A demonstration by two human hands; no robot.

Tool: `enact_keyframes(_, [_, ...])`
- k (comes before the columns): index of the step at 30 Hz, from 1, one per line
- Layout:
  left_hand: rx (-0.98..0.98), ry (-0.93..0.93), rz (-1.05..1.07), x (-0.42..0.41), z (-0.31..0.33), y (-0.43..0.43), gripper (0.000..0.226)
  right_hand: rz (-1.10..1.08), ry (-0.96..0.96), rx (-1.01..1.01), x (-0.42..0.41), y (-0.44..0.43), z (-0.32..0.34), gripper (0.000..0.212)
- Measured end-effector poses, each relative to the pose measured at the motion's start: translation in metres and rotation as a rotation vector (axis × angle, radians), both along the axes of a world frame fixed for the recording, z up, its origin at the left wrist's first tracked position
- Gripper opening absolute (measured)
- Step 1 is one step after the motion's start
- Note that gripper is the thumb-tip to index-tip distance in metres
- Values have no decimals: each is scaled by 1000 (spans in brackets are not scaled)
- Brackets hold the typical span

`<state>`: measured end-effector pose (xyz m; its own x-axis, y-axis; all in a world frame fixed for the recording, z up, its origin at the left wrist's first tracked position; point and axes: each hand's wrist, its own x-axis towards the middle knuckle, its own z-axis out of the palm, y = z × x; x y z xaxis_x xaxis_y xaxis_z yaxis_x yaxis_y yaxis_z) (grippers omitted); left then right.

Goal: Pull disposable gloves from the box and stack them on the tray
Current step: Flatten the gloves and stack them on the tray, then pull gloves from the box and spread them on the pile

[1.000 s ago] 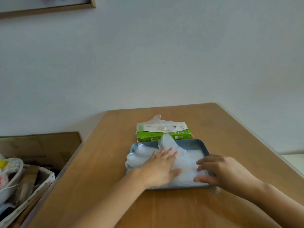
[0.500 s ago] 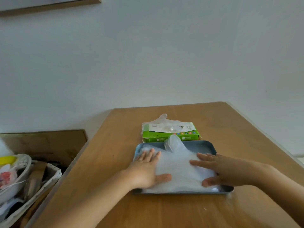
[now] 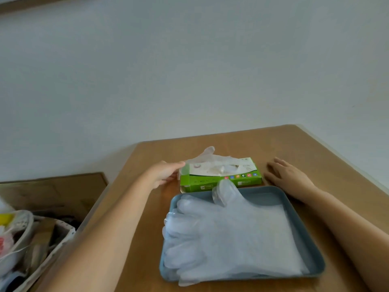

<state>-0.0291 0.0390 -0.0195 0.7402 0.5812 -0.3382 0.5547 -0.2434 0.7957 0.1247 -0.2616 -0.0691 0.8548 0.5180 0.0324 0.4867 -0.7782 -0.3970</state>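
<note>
Okay, next glove (image 3: 207, 154) pokes from the box (image 3: 221, 182) top, just right of the fingers (image 3: 180, 164) of your left hand (image 3: 165, 173), lying left-right. Both hands slack, gripping nothing; right hand (image 3: 288, 175) sits beyond the box. Left's nearer.

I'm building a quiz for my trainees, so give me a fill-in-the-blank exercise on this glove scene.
1. The stacked gloves lie in the blue ____.
2. The glove box beyond them is ____ in colour.
3. The right hand rests flat on the ____, to the right of the box.
Missing words: tray; green; table.
</note>
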Motion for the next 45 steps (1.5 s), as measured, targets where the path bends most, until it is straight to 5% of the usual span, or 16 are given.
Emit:
enact_keyframes(9, [133,-107,196,31,-13,-5,60,22,-78,24,1,3,-4,45])
enact_keyframes(14, [-109,-231,283,24,-1,-2,14,4,-21,121,-5,-3,5,35])
enact_keyframes(17, [-194,-222,312,13,4,-8,13,-8,25,181,-13,-6,6,32])
enact_keyframes(22, [-184,-472,404,4,5,-12,24,-99,131,399,-26,-10,17,32])
enact_keyframes(24, [-148,-581,403,-1,9,-20,10,-71,137,444,-37,-7,32,33])
enact_keyframes(30, [305,-713,127,-35,42,-75,28,188,299,731,-94,10,85,31])
enact_keyframes(36, [173,-848,-298,-72,74,-140,36,395,983,913,-136,29,122,59])
enact_keyframes(39, [-110,-856,-327,-78,82,-153,38,483,1006,910,-146,29,126,60])
enact_keyframes(42, [-383,-842,-328,-83,87,-154,39,413,887,851,-152,21,132,39])
enact_keyframes(45, [-164,-827,-328,-91,91,-157,36,373,693,695,-155,10,134,28])
